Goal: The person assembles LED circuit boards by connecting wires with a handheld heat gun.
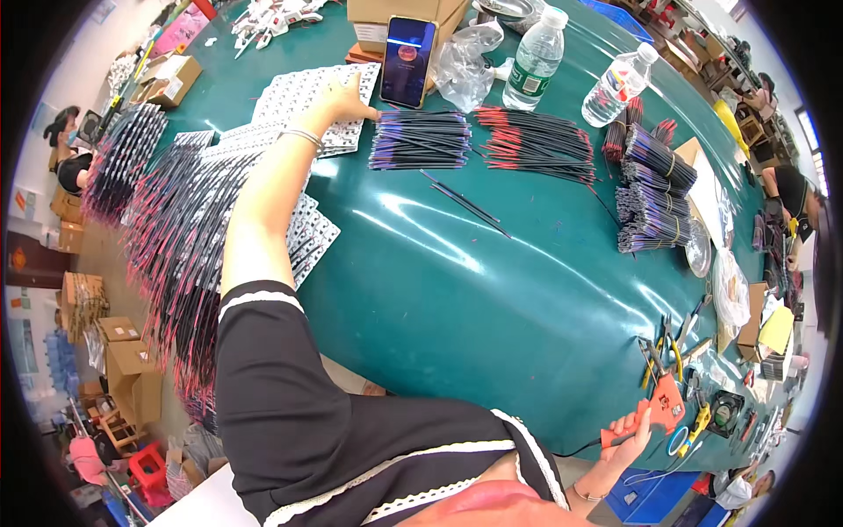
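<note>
Sheets of small white parts lie overlapped along the left of the green bench, and the left hand rests on the far sheet, fingers spread flat. The right hand, at the near edge, is closed around an orange-handled tool. Many sheets seem already fitted with red-tipped black wires, fanning off the bench's left side. Loose wires and tied bundles still wait, so much appears left. Two water bottles stand beyond, contents unclear; cardboard boxes sit below, contents hidden.
</note>
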